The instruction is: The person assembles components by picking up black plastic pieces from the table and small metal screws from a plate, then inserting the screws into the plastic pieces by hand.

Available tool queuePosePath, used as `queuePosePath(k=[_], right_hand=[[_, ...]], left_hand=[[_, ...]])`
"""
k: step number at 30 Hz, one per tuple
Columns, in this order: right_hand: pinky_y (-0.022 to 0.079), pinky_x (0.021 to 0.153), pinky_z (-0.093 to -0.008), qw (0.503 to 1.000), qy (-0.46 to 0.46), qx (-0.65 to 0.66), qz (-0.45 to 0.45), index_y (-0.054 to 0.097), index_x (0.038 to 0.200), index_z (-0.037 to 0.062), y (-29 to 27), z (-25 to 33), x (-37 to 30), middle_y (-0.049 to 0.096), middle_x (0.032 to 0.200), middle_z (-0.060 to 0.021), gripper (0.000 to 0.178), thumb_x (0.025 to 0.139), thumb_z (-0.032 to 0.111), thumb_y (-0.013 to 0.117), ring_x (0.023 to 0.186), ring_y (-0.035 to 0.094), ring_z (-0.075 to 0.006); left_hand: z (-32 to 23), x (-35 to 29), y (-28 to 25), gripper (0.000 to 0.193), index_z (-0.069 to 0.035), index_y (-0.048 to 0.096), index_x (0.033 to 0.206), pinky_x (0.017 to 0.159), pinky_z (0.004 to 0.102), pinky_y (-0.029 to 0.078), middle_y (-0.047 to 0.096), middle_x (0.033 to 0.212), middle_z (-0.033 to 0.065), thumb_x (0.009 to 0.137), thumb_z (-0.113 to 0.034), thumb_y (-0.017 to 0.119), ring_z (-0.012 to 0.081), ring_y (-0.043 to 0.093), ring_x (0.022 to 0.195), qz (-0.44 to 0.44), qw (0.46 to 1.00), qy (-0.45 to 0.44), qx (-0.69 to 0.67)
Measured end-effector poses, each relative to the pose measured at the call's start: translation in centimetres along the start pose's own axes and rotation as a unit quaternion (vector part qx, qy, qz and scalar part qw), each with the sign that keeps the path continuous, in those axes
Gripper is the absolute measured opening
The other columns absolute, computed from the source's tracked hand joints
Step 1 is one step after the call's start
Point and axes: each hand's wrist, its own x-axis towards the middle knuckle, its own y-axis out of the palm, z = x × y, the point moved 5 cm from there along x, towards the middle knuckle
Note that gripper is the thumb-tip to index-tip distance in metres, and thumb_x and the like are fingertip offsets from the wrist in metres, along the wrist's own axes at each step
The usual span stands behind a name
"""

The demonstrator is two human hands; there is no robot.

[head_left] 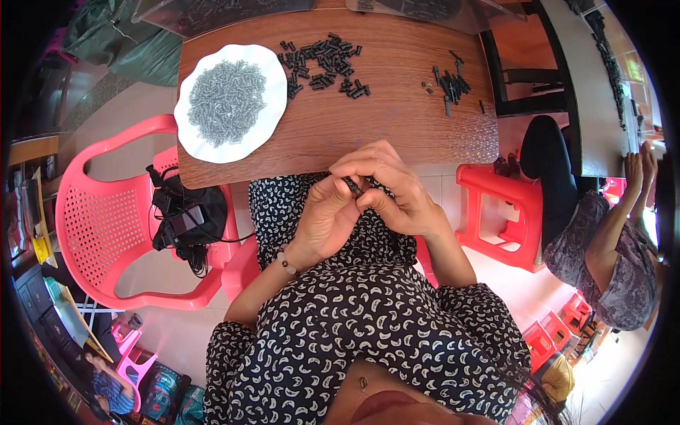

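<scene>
My left hand (327, 221) and my right hand (398, 190) meet just off the table's near edge, fingertips touching. Between them they pinch a small black cylindrical part (351, 185); my fingers cover much of it. Left of my hands, a white scalloped plate (273, 120) holds a heap of small metal coil springs (228, 101). Beyond, on the brown wooden table (397, 64), lies a loose pile of short black parts (329, 58). Toward the right is a smaller group of longer black pieces (453, 86), with a few tiny brass-coloured bits (427, 86) beside it.
Clear plastic bins (219, 15) stand along the table's far edge. At left a pink chair (106, 205) carries a black bag (188, 212) with cables. A red stool (499, 212) stands at right, near another person's arms (623, 205) at a second table (602, 106).
</scene>
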Motion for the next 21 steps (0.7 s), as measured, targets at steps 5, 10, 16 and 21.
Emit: queuePosePath(k=[5,10,16,21], right_hand=[[0.043,0.092,-0.0435,0.998,0.029,0.049,-0.01,0.063,0.107,0.0006,0.31,-0.02,-0.42,0.065,0.102,-0.0111,0.044,0.092,0.041,0.056,0.098,0.058,-0.0272],[0.042,0.097,-0.0476,0.998,0.001,0.055,-0.032,0.063,0.104,0.0002,0.46,-0.13,-0.58,0.065,0.097,-0.0108,0.038,0.091,0.036,0.059,0.094,0.061,-0.0273],[0.042,0.096,-0.047,0.997,-0.008,0.037,-0.064,0.064,0.101,0.0002,0.5,-0.01,-0.88,0.066,0.094,-0.0101,0.033,0.089,0.031,0.062,0.089,0.062,-0.0271],[0.046,0.092,-0.0396,0.998,-0.011,0.025,-0.049,0.062,0.114,0.0001,0.11,-0.32,-0.45,0.066,0.1,-0.0094,0.034,0.085,0.017,0.066,0.089,0.059,-0.0257]], left_hand=[[0.13,-0.21,0.26,0.018,-0.011,0.068,0.097,0.091,0.0287,0.045,0.058,0.097,-0.0033,0.089,-0.026,0.065,0.0101,0.053,0.097,0.041,0.999,0.03,-0.002],[0.18,-0.42,0.51,0.017,-0.011,0.069,0.097,0.092,0.0271,0.044,0.058,0.098,-0.004,0.088,-0.025,0.066,0.0097,0.053,0.097,0.042,0.998,0.047,-0.004],[0.35,-0.42,0.47,0.015,-0.013,0.07,0.097,0.097,0.0329,0.041,0.06,0.105,-0.0023,0.089,-0.025,0.065,0.0107,0.053,0.101,0.027,0.998,0.044,0.033],[-0.15,0.01,0.83,0.018,-0.012,0.07,0.098,0.096,0.0329,0.04,0.062,0.107,-0.0018,0.091,-0.027,0.062,0.0107,0.053,0.102,0.025,0.999,0.029,0.009]])
